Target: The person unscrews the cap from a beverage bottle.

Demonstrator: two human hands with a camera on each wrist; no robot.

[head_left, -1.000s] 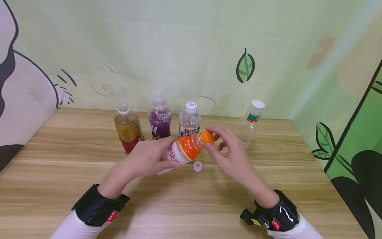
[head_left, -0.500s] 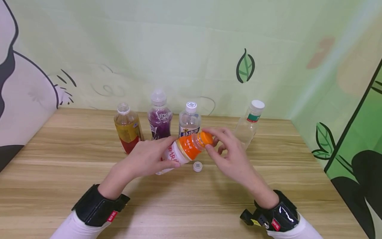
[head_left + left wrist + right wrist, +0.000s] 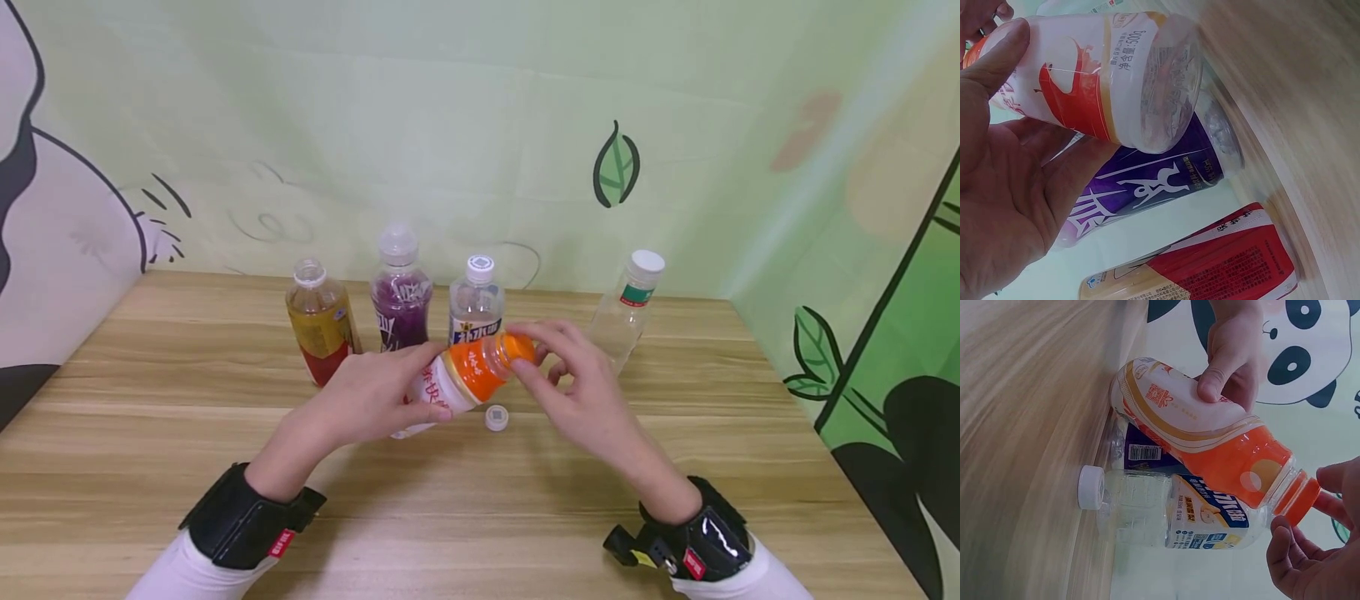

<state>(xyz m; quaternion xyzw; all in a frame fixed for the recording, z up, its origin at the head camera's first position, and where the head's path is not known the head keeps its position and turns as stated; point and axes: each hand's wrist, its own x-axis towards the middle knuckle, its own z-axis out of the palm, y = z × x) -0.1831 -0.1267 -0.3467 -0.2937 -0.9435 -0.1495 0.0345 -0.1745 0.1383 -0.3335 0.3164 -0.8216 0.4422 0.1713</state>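
Note:
My left hand grips a plastic drink bottle with a white and orange label, tilted with its neck up to the right. The bottle's red apple print shows in the left wrist view. An orange cap sits at the neck, pinched between the thumb and fingers of my right hand. In the right wrist view, clear ridged neck shows just below the cap. A loose white cap lies on the table beneath the held bottle.
Behind the hands stand a bottle with a gold and red label, its mouth uncapped, a purple-labelled bottle and a white-capped clear bottle. Another white-capped bottle stands to the right. A printed cloth backdrop borders the wooden table.
The fingers of my right hand have shifted slightly around the orange cap, and the cap has turned or tilted a little. My left hand and the bottle stay in place.

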